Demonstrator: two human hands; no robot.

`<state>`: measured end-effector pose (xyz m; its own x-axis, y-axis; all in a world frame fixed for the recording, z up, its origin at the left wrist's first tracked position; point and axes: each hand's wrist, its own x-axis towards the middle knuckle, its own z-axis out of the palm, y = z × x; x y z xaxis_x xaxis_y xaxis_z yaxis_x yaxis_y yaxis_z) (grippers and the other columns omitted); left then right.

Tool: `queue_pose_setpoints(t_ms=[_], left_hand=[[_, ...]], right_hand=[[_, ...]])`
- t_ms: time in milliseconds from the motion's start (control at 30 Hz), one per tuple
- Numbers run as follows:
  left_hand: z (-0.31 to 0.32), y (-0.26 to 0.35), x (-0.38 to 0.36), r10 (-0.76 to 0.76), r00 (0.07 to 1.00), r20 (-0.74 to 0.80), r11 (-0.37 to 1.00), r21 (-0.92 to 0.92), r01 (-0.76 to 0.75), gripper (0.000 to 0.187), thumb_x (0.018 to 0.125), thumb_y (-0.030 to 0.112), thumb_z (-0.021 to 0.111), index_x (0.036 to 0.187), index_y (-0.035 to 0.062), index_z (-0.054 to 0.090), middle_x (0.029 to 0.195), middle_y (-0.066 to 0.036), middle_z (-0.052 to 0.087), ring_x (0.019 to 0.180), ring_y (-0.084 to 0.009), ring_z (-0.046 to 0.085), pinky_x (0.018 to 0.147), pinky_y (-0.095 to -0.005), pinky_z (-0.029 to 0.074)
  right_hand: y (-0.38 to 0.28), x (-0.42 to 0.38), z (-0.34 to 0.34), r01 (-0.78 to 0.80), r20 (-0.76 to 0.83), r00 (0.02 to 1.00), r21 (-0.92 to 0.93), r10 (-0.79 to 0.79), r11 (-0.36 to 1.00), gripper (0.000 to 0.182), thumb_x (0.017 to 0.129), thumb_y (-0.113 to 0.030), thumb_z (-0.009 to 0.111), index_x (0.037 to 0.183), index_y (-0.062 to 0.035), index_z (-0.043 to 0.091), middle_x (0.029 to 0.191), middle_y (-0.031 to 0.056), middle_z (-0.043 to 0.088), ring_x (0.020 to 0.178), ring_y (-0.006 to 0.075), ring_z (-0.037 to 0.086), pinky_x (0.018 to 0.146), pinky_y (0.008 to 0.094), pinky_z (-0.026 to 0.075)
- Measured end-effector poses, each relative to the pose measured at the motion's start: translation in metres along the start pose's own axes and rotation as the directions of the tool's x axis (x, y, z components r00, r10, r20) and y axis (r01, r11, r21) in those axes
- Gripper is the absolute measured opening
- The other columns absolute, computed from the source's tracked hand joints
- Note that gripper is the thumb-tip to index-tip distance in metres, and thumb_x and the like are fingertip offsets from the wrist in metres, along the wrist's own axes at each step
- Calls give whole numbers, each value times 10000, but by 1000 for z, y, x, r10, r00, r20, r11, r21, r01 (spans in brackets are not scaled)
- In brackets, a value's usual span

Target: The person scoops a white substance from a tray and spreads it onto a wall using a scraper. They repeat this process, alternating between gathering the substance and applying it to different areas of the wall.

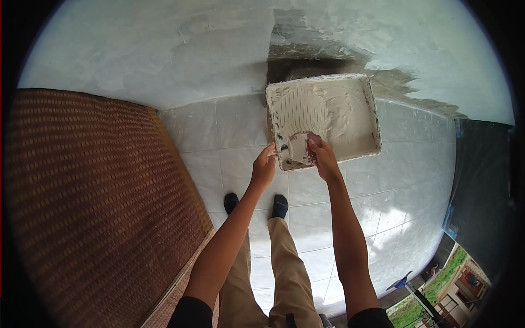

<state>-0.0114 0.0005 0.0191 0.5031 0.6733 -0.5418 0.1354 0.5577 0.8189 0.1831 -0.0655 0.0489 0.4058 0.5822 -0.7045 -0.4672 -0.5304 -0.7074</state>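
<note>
A large tray (350, 117) of wet, cream-coloured plaster stands in front of me, with ridged lines in its left part. Over its near left corner, a scraper blade (298, 147) is coated with the same plaster. My left hand (264, 164) is closed at the left end of the blade, around what looks like a thin handle. On the other side, my right hand (322, 156) grips a reddish-brown flat piece (313, 139) with plaster on it, close against the blade. The fingers partly hide both tools.
Behind the tray rises a wall (219, 54) with pale plaster and darker bare patches. A brown woven panel (104, 197) fills the left side. My feet are on grey floor tiles (311, 218). At the right hangs a dark sheet (481, 180), near a blue-ended pole (402, 282).
</note>
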Motion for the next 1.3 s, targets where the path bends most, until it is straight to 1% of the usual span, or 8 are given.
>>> queue_pose_setpoints(t_ms=[67, 267, 467, 833, 867, 1033, 1100, 1300], left_hand=[[2, 7, -4, 101, 993, -64, 985, 145, -91, 443, 905, -2, 422, 1344, -32, 471, 1302, -181, 551, 1150, -266, 586, 985, -346, 457], [2, 24, -8, 246, 957, -157, 951, 229, -207, 455, 902, 12, 444, 1355, -15, 470, 1313, -170, 552, 1205, -245, 532, 1013, -332, 402], [6, 76, -23, 318, 938, -138, 939, 181, -292, 415, 940, 58, 462, 1349, -15, 480, 1309, -157, 557, 1188, -226, 536, 1029, -332, 394], [-25, 298, -80, 616, 778, -120, 787, 127, -604, 381, 988, 134, 451, 1343, 0, 489, 1300, -133, 561, 1187, -203, 525, 1054, -320, 379], [-30, 322, -86, 648, 752, -117, 761, 114, -639, 381, 993, 146, 443, 1343, 4, 488, 1302, -133, 559, 1196, -206, 519, 1060, -323, 373], [-60, 447, -143, 751, 651, -108, 660, 120, -741, 393, 1004, 176, 418, 1356, 12, 475, 1315, -134, 547, 1222, -216, 501, 1077, -340, 356], [-76, 491, -164, 795, 597, -104, 606, 128, -785, 396, 1007, 183, 409, 1360, 14, 471, 1321, -135, 543, 1228, -220, 498, 1081, -346, 351], [-124, 601, -223, 884, 451, -122, 467, 201, -861, 395, 1004, 150, 415, 1373, 18, 463, 1334, -135, 536, 1245, -223, 493, 1088, -342, 342]], right_hand=[[7, 4, -13, -27, 109, 994, 88, 18, 996, 348, 1001, -243, 552, 1274, -28, 551, 1035, 15, 648, 872, 117, 612, 744, 274, 493], [-5, -28, -8, 85, 134, 977, 456, -163, 886, 432, 1034, -246, 469, 1413, -47, 414, 1325, 33, 544, 1179, 142, 545, 945, 325, 473], [-34, -62, -3, 135, 204, 936, 548, -288, 826, 478, 1045, -270, 405, 1480, -85, 335, 1470, 22, 432, 1331, 181, 431, 1085, 385, 371], [-192, -159, 76, 192, 286, 774, 744, -565, 640, 451, 1020, -276, 470, 1423, -83, 410, 1363, 28, 520, 1262, 191, 489, 1098, 397, 366], [-214, -175, 91, 216, 281, 757, 744, -590, 632, 402, 963, -278, 589, 1329, -128, 522, 1245, -15, 607, 1124, 138, 573, 886, 328, 466], [-308, -232, 152, 221, 319, 667, 778, -673, 588, 371, 958, -202, 573, 1316, -116, 524, 1242, 9, 609, 1118, 156, 580, 889, 324, 462], [-342, -251, 177, 152, 311, 683, 825, -661, 545, 442, 960, -119, 514, 1391, -66, 435, 1349, 52, 537, 1242, 192, 513, 1047, 354, 416], [-432, -323, 259, 206, 344, 501, 844, -794, 495, 475, 925, -80, 517, 1391, -54, 431, 1351, 53, 530, 1240, 199, 506, 1055, 354, 399]])
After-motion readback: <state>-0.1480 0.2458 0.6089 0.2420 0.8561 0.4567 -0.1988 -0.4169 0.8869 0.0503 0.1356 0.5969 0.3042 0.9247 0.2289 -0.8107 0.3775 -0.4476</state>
